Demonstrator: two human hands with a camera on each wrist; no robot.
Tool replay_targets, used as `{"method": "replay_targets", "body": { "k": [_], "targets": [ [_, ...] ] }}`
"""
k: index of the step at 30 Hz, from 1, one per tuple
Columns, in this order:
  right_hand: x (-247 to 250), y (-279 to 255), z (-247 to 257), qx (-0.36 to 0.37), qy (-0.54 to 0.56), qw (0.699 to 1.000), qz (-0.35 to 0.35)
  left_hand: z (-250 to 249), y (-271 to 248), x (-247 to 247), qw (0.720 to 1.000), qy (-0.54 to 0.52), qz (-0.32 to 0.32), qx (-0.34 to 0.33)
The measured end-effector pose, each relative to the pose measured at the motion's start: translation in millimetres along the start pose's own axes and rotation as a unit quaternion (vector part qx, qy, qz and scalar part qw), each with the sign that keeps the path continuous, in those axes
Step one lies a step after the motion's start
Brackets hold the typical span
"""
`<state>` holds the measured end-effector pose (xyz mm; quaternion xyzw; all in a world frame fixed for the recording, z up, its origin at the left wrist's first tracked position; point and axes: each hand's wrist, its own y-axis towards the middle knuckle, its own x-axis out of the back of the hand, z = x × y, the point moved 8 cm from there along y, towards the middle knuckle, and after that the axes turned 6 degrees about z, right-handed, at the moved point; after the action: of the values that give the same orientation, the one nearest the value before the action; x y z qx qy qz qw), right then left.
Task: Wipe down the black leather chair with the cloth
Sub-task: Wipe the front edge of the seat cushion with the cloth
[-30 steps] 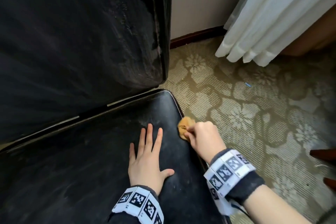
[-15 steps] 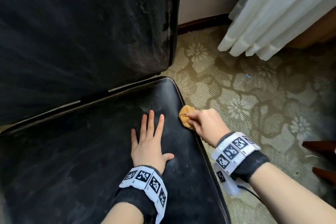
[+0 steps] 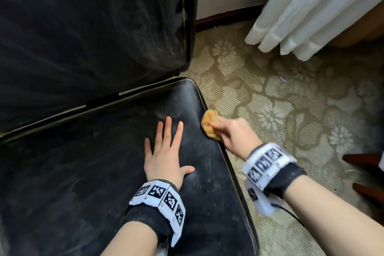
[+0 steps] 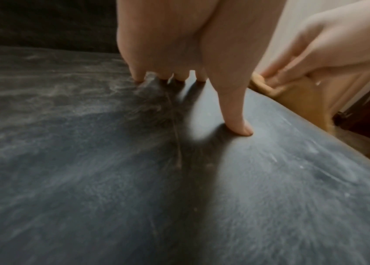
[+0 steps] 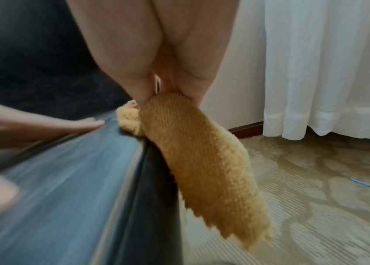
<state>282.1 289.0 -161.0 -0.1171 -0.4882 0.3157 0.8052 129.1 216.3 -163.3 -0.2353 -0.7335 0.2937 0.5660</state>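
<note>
The black leather chair seat (image 3: 83, 172) is dusty, with its backrest (image 3: 83, 27) standing behind it. My left hand (image 3: 164, 151) lies flat on the seat near the right edge, fingers straight and spread. My right hand (image 3: 230, 133) grips an orange-yellow cloth (image 3: 208, 123) bunched against the seat's right edge. In the right wrist view the cloth (image 5: 202, 161) hangs down over the side of the seat (image 5: 66, 197). In the left wrist view my left hand's fingertips (image 4: 240, 129) press the leather (image 4: 111, 179), and the cloth (image 4: 261, 84) shows beyond them.
Patterned beige carpet (image 3: 291, 110) lies to the right of the chair. A white curtain (image 3: 322, 6) hangs at the back right, beside a wall with a dark baseboard (image 3: 226, 18). Dark wooden furniture feet (image 3: 365, 162) stand at the right edge.
The right hand with the cloth has slid a little along the seat's right edge toward the back corner. The left hand stays flat on the seat. The head view has shifted.
</note>
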Motion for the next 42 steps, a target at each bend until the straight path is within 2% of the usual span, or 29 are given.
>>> {"method": "replay_targets", "body": {
  "k": [3, 5, 6, 7, 9, 10, 11, 14, 18, 20, 22, 24, 26, 29, 33, 35, 38, 42],
  "targets": [
    [-24, -44, -20, 0.010, -0.031, 0.993, 0.117, -2, -2, 1, 1.000, 0.002, 0.005, 0.005],
    [-33, -68, -39, -0.029, -0.066, 0.974, 0.215, -4, -3, 3, 1.000, 0.004, 0.004, 0.013],
    [-29, -74, -48, -0.055, -0.059, 0.971, 0.226, -6, -3, 4, 1.000, 0.004, 0.002, 0.017],
    [-20, -74, -54, -0.071, -0.026, 0.975, 0.207, -9, -3, 5, 1.000, 0.004, -0.003, 0.020],
    [9, -62, -54, -0.082, 0.084, 0.990, 0.083, -23, -6, 5, 1.000, 0.009, -0.019, 0.006],
    [20, -54, -49, -0.071, 0.120, 0.990, 0.020, -33, -9, 2, 1.000, 0.017, -0.021, -0.012],
    [24, -47, -40, -0.046, 0.145, 0.988, -0.014, -42, -12, -5, 0.999, 0.025, -0.017, -0.028],
    [-4, -37, -5, 0.024, 0.101, 0.994, -0.012, -53, -17, -24, 0.999, 0.037, -0.001, -0.025],
    [-28, -65, 0, 0.041, 0.121, 0.983, -0.135, -47, -17, -27, 1.000, 0.020, -0.007, -0.022],
    [-34, -83, -6, 0.045, 0.117, 0.982, -0.139, -48, -17, -25, 0.999, 0.018, -0.009, -0.027],
    [-28, -90, -16, 0.016, 0.129, 0.985, -0.116, -49, -17, -25, 1.000, 0.018, -0.004, -0.025],
    [-16, -81, -25, -0.024, 0.158, 0.983, -0.089, -50, -15, -26, 1.000, 0.023, -0.002, -0.018],
    [-6, -61, -23, -0.032, 0.162, 0.980, -0.107, -49, -16, -27, 1.000, 0.028, -0.003, -0.010],
    [-18, -56, -5, 0.005, 0.129, 0.984, -0.122, -48, -17, -27, 1.000, 0.026, 0.000, -0.006],
    [-39, -105, -4, 0.063, 0.092, 0.991, -0.073, -50, -17, -26, 1.000, 0.025, 0.002, -0.012],
    [-38, -112, -4, 0.073, 0.056, 0.994, -0.057, -49, -18, -26, 1.000, 0.030, -0.002, -0.009],
    [-42, -110, -1, 0.056, 0.019, 0.992, -0.108, -49, -16, -28, 0.999, 0.030, -0.007, -0.014],
    [-51, -99, 12, -0.001, 0.045, 0.978, -0.203, -48, -17, -31, 0.999, 0.028, -0.015, -0.021]
  ]
}}
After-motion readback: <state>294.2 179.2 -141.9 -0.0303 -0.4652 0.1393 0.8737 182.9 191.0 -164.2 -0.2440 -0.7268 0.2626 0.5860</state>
